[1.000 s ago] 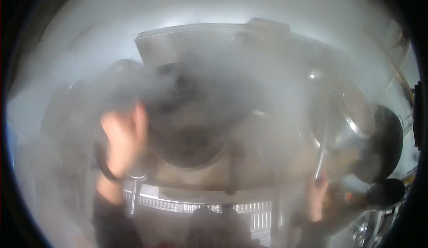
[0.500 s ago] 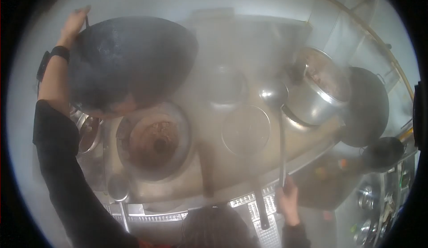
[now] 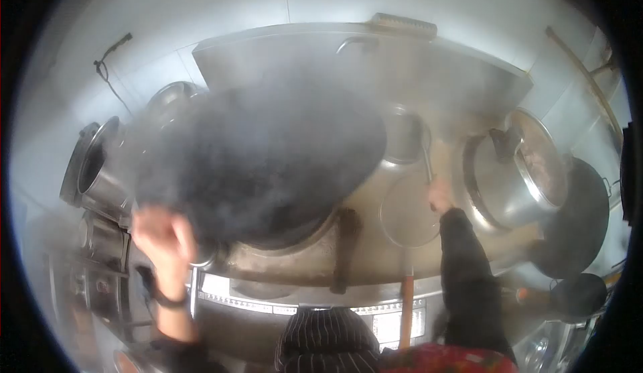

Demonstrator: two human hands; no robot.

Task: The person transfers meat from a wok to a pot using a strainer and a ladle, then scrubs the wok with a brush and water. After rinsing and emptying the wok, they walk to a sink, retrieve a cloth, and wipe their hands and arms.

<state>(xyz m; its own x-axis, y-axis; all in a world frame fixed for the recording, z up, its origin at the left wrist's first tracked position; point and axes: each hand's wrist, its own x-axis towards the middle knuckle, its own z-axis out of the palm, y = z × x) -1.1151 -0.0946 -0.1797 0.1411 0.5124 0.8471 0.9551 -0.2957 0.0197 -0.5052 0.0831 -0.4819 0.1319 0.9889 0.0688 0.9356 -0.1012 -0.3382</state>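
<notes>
A large dark wok [image 3: 268, 152] sits over the stove on the left, tilted and veiled in steam. My left hand [image 3: 163, 235] is closed in a fist at the wok's near left rim; the handle there is hidden behind the fingers. My right hand [image 3: 439, 197] grips the metal handle of a ladle [image 3: 428, 152]. The ladle's bowl is hard to make out beside a small round metal pot [image 3: 404, 138] behind the hand. Just left of my right hand lies a round strainer [image 3: 405, 219] with a wooden handle pointing toward me.
A large steel pot [image 3: 502, 182] with a tilted round pan leaning on it stands at the right, near a dark wok [image 3: 576, 219]. Steel pots [image 3: 104, 165] line the left side. A tap [image 3: 355, 43] is on the back wall. A brown bar [image 3: 345, 249] lies on the stove top.
The wok has come down from its raised tilt, and my left hand is lower and nearer. My right hand has moved forward with the ladle toward the small pot. The camera view has shifted.
</notes>
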